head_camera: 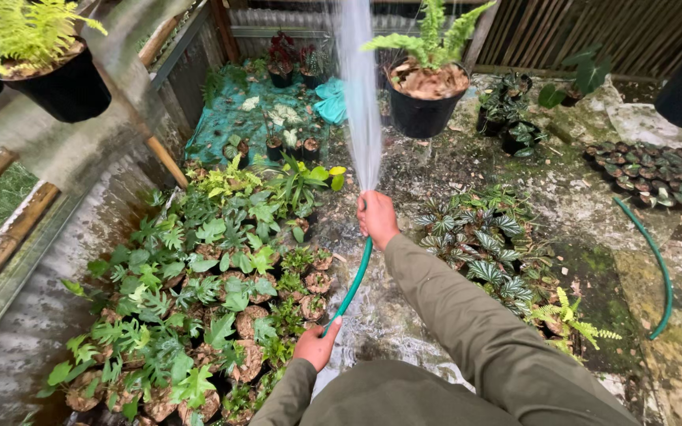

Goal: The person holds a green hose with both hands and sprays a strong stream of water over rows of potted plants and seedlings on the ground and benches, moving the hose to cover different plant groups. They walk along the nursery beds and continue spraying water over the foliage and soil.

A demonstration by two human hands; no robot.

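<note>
My right hand (376,218) is stretched forward and grips the end of a green garden hose (355,278). Water (359,87) sprays from it in a wide fan toward the back of the yard. Lower down, my left hand (316,344) holds the same hose nearer to my body. Both arms wear olive-green sleeves. The hose runs between the two hands, above a wet concrete floor (404,173).
Many small potted green plants (199,292) crowd the floor at left. Dark striped-leaf plants (479,241) stand at right. Black pots with ferns (424,95) hang overhead. Another stretch of hose (661,260) curves at right. Corrugated metal wall (33,315) lines the left.
</note>
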